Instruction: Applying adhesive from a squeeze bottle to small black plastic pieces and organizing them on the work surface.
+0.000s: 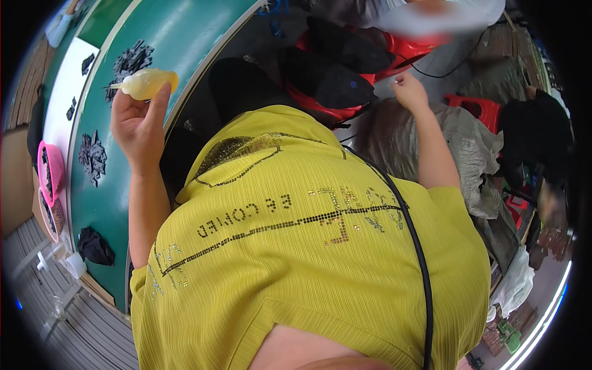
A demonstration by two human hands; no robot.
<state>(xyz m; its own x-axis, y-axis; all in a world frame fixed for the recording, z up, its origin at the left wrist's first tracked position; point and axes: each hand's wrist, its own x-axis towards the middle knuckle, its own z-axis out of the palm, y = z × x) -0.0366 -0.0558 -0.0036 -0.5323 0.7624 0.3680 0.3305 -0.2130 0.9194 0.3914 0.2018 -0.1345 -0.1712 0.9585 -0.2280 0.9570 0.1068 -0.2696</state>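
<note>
Over the green table [185, 37] on my left, my left hand [140, 126] grips a small translucent squeeze bottle [148, 84] filled with something yellowish. It lies nearly level, its thin pale nozzle pointing left. Below the bottle, the tabletop bears piles of small black pieces [131, 60], with another black pile [92, 158] nearer me. My right hand [410, 91] is raised out to the right with its fingers curled closed; whether anything sits in them is too small to see. Close to it are a red stool [407, 46] and a large grey-brown sack [425, 139].
Black cloth-like bundles [339, 86] rest on red stools ahead. A pink basket [50, 169] stands at the table's left side, and a black bundle [95, 246] lies near its close end. Another person in dark clothes [536, 135] is at the right. A black cable [419, 246] crosses my shirt.
</note>
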